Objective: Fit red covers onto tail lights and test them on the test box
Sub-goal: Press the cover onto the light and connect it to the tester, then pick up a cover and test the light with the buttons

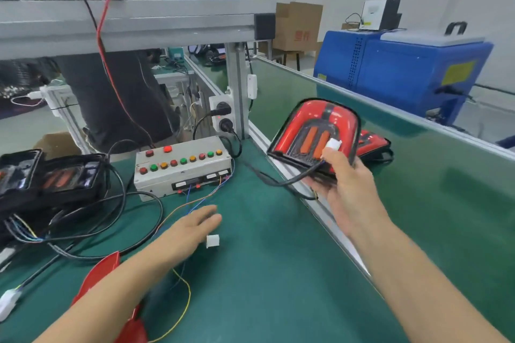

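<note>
My right hand (pixel 345 175) grips a tail light (pixel 315 131) with its red cover on, held tilted above the rail beside the green belt. That hand's fingers also pinch the light's white plug (pixel 333 144), and a black cable hangs from the light. My left hand (pixel 195 228) hovers with straight fingers over the green mat, just above a white connector (pixel 212 240) on thin wires. The grey test box (pixel 181 168), with rows of coloured buttons, stands behind the left hand. A second covered tail light (pixel 372 143) lies on the belt. Loose red covers (pixel 103 276) lie under my left forearm.
Uncovered black tail lights (pixel 53 175) with tangled cables sit at the left. An aluminium frame post (pixel 237 92) with sockets rises behind the box. A person in dark trousers (pixel 117 97) stands beyond the bench. A blue machine (pixel 404 67) stands at the far right.
</note>
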Action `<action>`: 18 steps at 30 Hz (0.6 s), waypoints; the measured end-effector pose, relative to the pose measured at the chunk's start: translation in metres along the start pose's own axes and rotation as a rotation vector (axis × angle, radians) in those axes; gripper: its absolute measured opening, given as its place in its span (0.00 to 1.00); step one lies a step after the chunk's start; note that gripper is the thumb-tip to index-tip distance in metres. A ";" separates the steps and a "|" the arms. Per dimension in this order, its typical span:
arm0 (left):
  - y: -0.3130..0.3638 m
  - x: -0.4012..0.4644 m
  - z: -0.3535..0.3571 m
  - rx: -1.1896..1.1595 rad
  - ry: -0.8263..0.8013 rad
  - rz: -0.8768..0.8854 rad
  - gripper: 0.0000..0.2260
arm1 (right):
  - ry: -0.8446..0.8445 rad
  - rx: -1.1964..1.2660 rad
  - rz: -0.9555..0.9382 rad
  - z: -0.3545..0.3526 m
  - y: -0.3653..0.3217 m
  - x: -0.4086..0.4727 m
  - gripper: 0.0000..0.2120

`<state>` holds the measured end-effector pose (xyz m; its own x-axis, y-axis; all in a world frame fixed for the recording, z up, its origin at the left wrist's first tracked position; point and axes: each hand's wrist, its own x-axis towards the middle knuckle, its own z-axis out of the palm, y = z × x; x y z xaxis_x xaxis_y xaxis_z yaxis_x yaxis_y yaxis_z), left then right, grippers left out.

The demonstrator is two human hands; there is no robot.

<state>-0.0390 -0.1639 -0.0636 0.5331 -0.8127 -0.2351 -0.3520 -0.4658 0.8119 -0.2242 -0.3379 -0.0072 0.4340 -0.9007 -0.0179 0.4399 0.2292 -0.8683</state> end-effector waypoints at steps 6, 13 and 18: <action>-0.016 0.001 0.003 0.359 -0.080 0.114 0.22 | 0.384 0.093 -0.253 -0.052 -0.032 0.050 0.08; -0.016 -0.001 0.002 0.423 -0.096 0.144 0.21 | 0.565 0.127 0.029 -0.119 -0.020 0.077 0.14; -0.007 -0.001 0.004 0.485 -0.098 0.151 0.21 | 0.578 0.059 0.073 -0.146 -0.014 0.088 0.21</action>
<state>-0.0401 -0.1612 -0.0706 0.3826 -0.9016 -0.2019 -0.7480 -0.4305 0.5051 -0.3072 -0.4741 -0.0689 -0.0272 -0.9333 -0.3580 0.4749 0.3031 -0.8262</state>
